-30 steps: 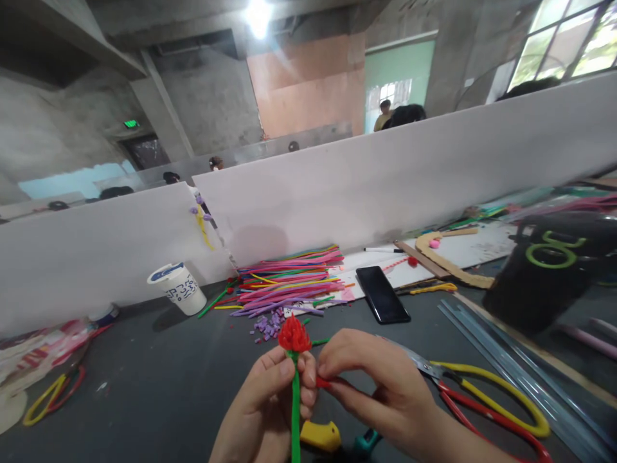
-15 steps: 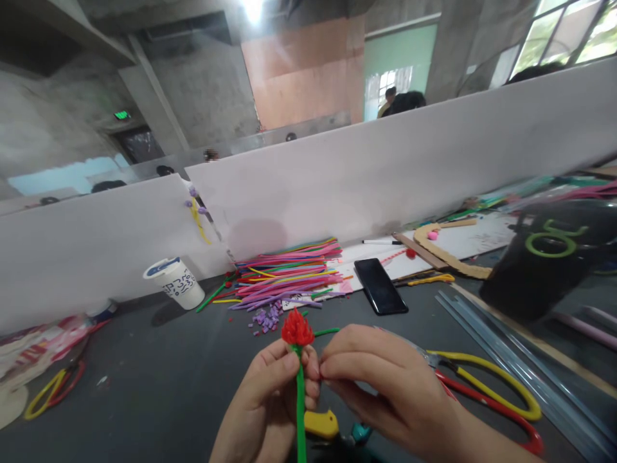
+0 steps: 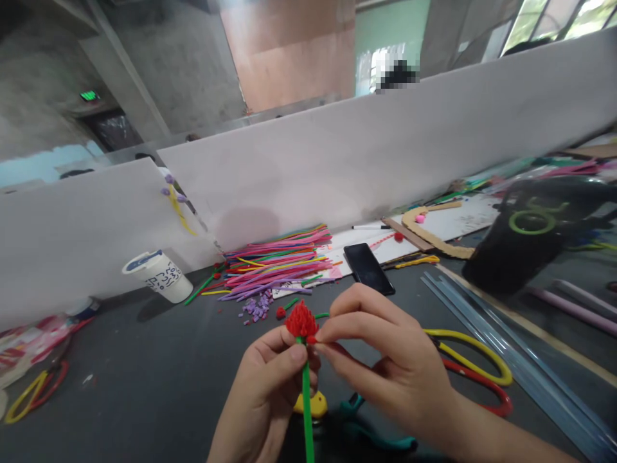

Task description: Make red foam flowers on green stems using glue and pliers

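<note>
A red craft flower with a tight cluster of small pointed petals tops a straight green stem. My left hand is closed round the stem just under the bloom, thumb in front. Thumb and index finger of my right hand pinch a small red piece against the lower right of the bloom. Under my hands lie a yellow-handled tool and a teal-handled tool, both partly hidden. Scissors with yellow and red handles rest behind my right wrist, blades covered.
Behind the flower are a heap of coloured fuzzy sticks, purple snippets and a phone. A paper cup stands left, a black container right. Clear strips lie right, more scissors far left. White panels close the back.
The view has shifted, so the table's things sit further left and higher. My right fingers have moved up to the bloom's base, where a small red piece now shows between them.
</note>
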`<state>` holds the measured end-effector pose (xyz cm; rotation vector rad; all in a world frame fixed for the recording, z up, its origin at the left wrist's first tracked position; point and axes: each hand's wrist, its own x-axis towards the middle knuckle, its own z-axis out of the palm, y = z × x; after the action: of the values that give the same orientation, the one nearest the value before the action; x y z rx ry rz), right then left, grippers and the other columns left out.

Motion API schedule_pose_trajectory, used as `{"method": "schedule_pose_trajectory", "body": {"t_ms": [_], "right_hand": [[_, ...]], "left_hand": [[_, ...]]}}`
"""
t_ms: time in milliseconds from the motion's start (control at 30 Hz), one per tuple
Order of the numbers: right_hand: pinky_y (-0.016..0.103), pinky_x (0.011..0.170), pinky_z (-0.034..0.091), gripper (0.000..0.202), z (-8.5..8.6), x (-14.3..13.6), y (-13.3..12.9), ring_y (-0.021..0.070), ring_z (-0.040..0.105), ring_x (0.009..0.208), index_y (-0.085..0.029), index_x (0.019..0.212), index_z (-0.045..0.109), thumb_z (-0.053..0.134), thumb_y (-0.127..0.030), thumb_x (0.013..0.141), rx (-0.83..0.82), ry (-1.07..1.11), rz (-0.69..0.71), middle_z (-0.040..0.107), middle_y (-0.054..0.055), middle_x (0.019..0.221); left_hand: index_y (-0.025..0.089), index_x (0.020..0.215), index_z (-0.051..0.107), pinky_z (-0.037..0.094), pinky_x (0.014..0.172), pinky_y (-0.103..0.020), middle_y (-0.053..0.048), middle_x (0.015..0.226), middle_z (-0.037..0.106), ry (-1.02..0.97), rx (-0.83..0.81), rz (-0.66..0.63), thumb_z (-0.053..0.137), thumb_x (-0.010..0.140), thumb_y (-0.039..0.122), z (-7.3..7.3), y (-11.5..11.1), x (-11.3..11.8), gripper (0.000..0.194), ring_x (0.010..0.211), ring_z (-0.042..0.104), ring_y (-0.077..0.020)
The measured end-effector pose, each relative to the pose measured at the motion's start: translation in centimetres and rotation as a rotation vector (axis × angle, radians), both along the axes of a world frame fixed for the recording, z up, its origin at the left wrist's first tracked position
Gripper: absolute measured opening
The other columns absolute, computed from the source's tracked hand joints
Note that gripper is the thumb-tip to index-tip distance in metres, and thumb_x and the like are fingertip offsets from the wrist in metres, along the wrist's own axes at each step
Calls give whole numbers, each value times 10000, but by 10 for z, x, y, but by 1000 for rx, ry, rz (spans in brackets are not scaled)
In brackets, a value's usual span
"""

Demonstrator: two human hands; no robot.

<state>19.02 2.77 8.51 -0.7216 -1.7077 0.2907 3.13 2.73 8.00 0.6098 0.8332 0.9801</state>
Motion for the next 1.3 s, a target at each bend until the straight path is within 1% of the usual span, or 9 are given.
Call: {"method": "schedule_pose_trajectory", "body": {"t_ms": [333,500,767,833,900,1000,1100,1200,1300], "right_hand": [[233,605,494,110,0,0,-1,124,570,703,-206,885,635,588,-106,884,44,-61,-29,589,6,784],[243,611,486,131,-3,0,0,129,562,718,-206,901,628,581,-87,876,59,-82,-27,588,11,799],[244,610,451,145,-7,1,2,123,527,709,-190,897,618,570,-56,866,132,-114,-46,586,12,794],[248,605,447,150,-8,0,2,127,523,700,-189,901,618,571,-52,861,163,-115,-52,591,14,791],[250,630,463,167,-8,0,2,130,541,727,-185,942,621,592,-59,837,159,-87,-22,597,19,821],[243,684,479,214,-5,1,0,126,569,779,-197,951,624,607,-63,786,26,51,43,592,8,861],[219,685,458,123,-1,2,-1,108,558,758,-206,808,643,608,-90,784,-253,177,140,567,-16,821],[228,710,446,84,4,0,0,117,548,781,-205,784,684,662,-131,752,-525,224,273,567,-17,825],[242,736,432,108,6,-4,1,124,535,795,-202,763,692,704,-119,694,-652,248,319,570,-21,821]], "left_hand": [[131,729,723,422,473,-171,-10,618,646,11,-11,7,870,597,211,1,-1,3,214,477,525,-77],[136,724,740,424,499,-174,-12,620,653,9,-1,10,869,602,201,2,-1,3,189,522,537,-88],[147,733,793,459,635,-219,-41,674,712,74,111,16,896,572,244,-1,-1,2,214,618,583,-128],[160,713,794,455,616,-221,-34,660,712,104,153,45,900,569,262,-1,-1,3,206,604,578,-133],[188,681,792,451,586,-212,-13,640,703,156,233,125,913,555,291,-1,0,4,203,588,569,-133],[221,633,785,465,594,-196,0,654,692,311,516,328,908,579,309,-4,4,2,160,628,582,-142],[219,629,778,504,662,-216,-31,743,721,451,862,479,864,662,276,-13,12,-5,108,728,629,-175],[230,750,781,531,637,-215,-28,789,745,433,1068,458,793,758,315,-24,19,-13,86,721,661,-162],[250,822,770,547,645,-196,-1,837,762,432,1116,436,763,798,293,-31,21,-16,50,757,689,-143]]}}
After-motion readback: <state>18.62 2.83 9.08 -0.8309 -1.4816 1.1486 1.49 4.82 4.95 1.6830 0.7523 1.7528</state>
